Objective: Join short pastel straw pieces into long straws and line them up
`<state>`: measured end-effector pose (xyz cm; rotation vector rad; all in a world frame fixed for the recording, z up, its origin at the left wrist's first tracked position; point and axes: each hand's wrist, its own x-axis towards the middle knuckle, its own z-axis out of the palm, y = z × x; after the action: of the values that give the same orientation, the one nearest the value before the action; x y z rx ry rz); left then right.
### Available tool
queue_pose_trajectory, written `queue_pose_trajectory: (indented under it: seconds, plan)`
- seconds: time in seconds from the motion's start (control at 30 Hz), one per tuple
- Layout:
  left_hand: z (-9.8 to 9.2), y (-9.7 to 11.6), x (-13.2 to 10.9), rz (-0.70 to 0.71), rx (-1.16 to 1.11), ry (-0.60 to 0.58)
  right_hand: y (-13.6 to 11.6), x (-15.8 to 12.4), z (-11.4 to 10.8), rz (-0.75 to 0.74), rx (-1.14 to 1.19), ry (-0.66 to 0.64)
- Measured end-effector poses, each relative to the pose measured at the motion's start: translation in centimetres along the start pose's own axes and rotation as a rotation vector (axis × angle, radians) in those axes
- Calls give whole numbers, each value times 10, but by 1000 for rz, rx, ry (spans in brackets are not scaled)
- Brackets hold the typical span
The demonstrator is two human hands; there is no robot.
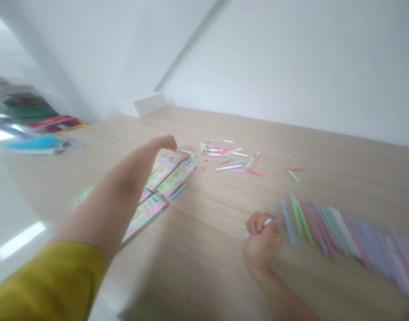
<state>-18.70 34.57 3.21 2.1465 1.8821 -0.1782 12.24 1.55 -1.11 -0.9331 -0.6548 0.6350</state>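
Observation:
My right hand [262, 240] is closed around a slim white pen [270, 219] with a dark tip, just left of a long row of pastel pens [338, 229]. A blue pen [287, 223] lies nearest to that hand. My left arm reaches out over flat, printed pastel boxes [173, 178]. My left hand [167, 142] is bent at their far end, its fingers hidden and smeared. Close to it are a white stick [184, 151] and a red one [185, 158]. Another blue pen [177, 191] lies along a box edge.
A loose scatter of white, red and purple pens and parts [224, 154] lies mid-table. Farther right are a red and a green piece [293, 176]. A white box [146, 104] stands by the wall. Blue material [35, 142] lies at the left edge.

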Motion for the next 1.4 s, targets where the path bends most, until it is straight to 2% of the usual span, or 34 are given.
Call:
queue_pose_trajectory:
  seconds: [0.13, 0.3, 0.43, 0.53, 0.63, 0.73, 0.93, 1.1, 1.27, 1.4]
  plan:
    - [7, 28, 9, 48, 79, 184, 8, -1, -4, 6, -20, -10]
    - [27, 95, 21, 225, 157, 310, 22, -6, -9, 36, -144, -32]
    - [43, 154, 26, 470, 184, 298, 28, -8, -9, 61, -181, -11]
    - [55, 191, 26, 642, 178, 262, 27, -7, -6, 58, -163, 3]
    - [66, 221, 22, 774, 172, 227, 25, -6, -5, 47, -162, -11]
    - [75, 242, 13, 835, 191, 221, 23, -6, -5, 44, -177, -42]
    - [86, 263, -13, 917, 381, 293, 23, -8, -6, 52, -196, -90]
    - [89, 267, -34, 825, 396, 316, 27, -5, -6, 55, -176, -84]
    - [79, 260, -58, 687, 352, 349, 30, -2, -6, 49, -155, -55]
    - [74, 242, -98, 615, 286, 371, 27, 2, -7, 20, -171, -64]
